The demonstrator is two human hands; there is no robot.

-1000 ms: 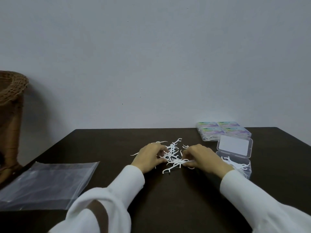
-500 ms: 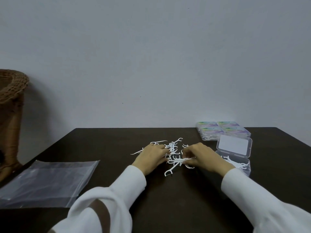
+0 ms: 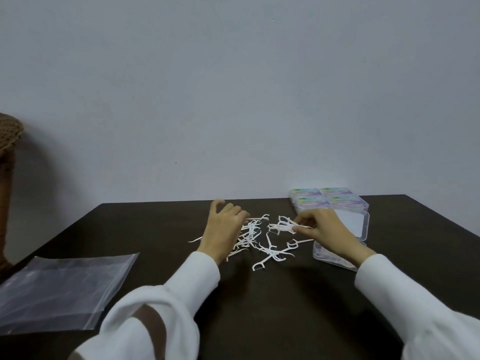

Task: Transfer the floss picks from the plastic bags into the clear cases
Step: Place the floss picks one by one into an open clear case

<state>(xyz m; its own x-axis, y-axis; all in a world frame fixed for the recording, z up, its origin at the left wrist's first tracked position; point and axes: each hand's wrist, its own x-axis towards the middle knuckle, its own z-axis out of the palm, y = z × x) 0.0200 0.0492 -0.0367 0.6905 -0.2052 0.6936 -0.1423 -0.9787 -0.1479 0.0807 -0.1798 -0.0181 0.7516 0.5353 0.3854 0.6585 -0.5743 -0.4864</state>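
A loose pile of white floss picks [image 3: 262,242] lies on the dark table [image 3: 259,307]. My left hand [image 3: 223,229] sits at the pile's left side and pinches one pick by its handle. My right hand [image 3: 327,232] is raised a little at the pile's right side and pinches a small bunch of picks [image 3: 284,226]. Behind my right hand stands an open clear case [image 3: 335,258] with its lid [image 3: 355,224] up; my wrist hides most of its tray. An empty plastic bag [image 3: 57,289] lies flat at the left.
Several closed cases with coloured labels [image 3: 327,201] are stacked at the table's back right, just beyond the open case. A wicker basket [image 3: 7,141] stands off the table at the far left. A plain wall rises behind the table.
My right hand has lifted away from the pile with a small bunch of picks. My left hand has moved up and back with a pick pinched. The view has shifted a little.
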